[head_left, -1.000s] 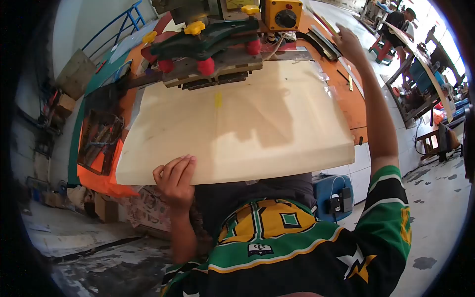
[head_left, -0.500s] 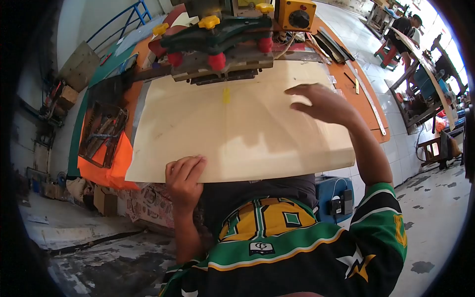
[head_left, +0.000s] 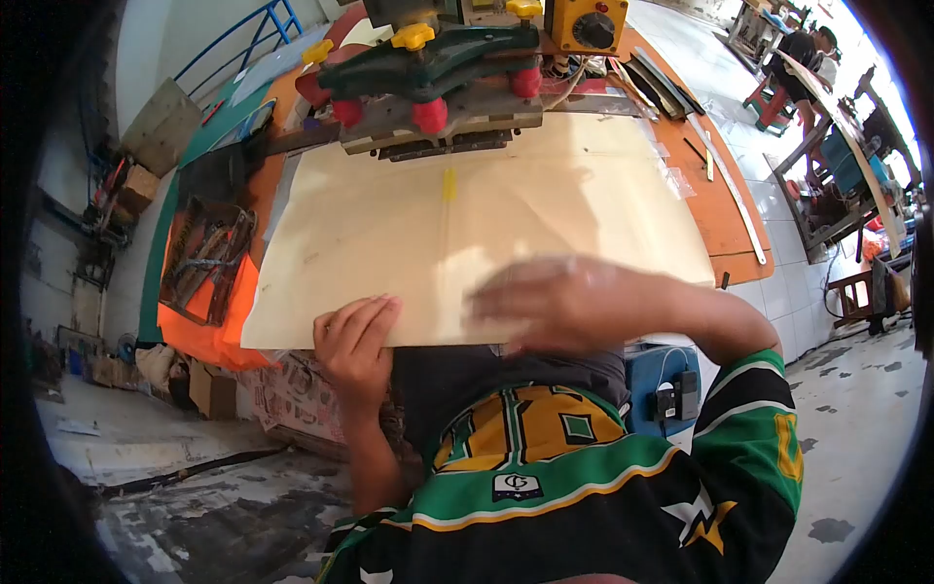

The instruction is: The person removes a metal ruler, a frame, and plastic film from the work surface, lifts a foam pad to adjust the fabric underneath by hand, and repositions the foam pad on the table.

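A large cream sheet (head_left: 370, 229) lies across the worktable in front of me, its near edge by my lap. My left hand (head_left: 356, 343) is closed on that near edge, fingers on top and the thumb hidden. Over the near right part of the sheet, my right hand (head_left: 550, 300) is smeared by motion; whether it touches the surface I cannot tell. A short yellow strip (head_left: 449, 185) shows on the sheet's upper middle. Just beyond it, the press head (head_left: 433, 73) with yellow knobs and red fittings overhangs the far edge.
Left of the sheet, a tool tray (head_left: 207, 261) rests on orange material (head_left: 209, 341). A steel ruler (head_left: 736, 200) lies along the table's right side. The yellow control box (head_left: 586, 26) stands behind. Far right, a person (head_left: 800, 73) sits near another bench.
My right hand has swept from the sheet's upper right down and left toward the near edge. The sheet's right near corner, curled up before, now lies lower. My left hand keeps its hold.
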The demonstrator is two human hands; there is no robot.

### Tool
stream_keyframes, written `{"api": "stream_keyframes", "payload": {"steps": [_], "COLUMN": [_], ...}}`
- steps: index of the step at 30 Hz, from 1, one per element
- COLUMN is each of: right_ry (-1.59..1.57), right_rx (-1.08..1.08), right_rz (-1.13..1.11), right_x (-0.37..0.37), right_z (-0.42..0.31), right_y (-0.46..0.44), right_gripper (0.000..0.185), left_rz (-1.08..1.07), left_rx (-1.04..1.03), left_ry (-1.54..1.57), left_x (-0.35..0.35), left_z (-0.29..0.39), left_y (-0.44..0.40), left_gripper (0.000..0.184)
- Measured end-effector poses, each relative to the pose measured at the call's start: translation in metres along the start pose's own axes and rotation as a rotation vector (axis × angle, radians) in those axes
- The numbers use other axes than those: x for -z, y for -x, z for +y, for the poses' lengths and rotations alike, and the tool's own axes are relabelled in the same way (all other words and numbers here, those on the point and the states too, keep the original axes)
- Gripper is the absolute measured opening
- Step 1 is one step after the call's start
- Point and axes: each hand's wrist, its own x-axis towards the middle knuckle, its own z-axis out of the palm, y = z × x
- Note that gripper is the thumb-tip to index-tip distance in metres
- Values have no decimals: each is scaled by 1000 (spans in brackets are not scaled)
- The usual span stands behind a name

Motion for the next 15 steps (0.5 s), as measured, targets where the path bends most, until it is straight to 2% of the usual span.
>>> {"api": "stream_keyframes", "payload": {"steps": [1, 3, 5, 6, 8, 9, 11, 12, 14, 15], "right_ry": [-215, -262, -489, -487, -212, -213, 61, 62, 63, 64], "right_rx": [-16, 277, 257, 260, 104, 107, -118, -117, -329, -329], "right_rz": [-5, -68, -178, -179, -213, -214, -157, -156, -83, -80], "right_x": [2, 0, -15, -20, -32, -37, -44, -47, -52, -53], "right_z": [-22, -44, -58, -54, -40, -31, -5, 8, 36, 48], "right_y": [-1, -1, 4, 4, 6, 7, 9, 11, 17, 21], "right_gripper": [38, 36, 41, 41, 51, 51, 62, 62, 70, 70], "left_rz": [16, 35, 109, 132, 179, 223, 250, 276, 335, 335], "left_rx": [-9, -20, -31, -36, -53, -69, -55, -47, -60, -62], "left_ry": [-3, -6, -47, -68, -87, -105, -97, -105, -117, -117], "left_x": [3, 8, 12, 13, 14, 13, 9, 7, 5, 5], "left_z": [-1, -2, -5, -7, -13, -16, -22, -24, -27, -26], "left_y": [-7, -22, -39, -48, -68, -77, -92, -99, -112, -118], "left_gripper": [37, 35, 34, 34, 35, 35, 34, 33, 30, 30]}}
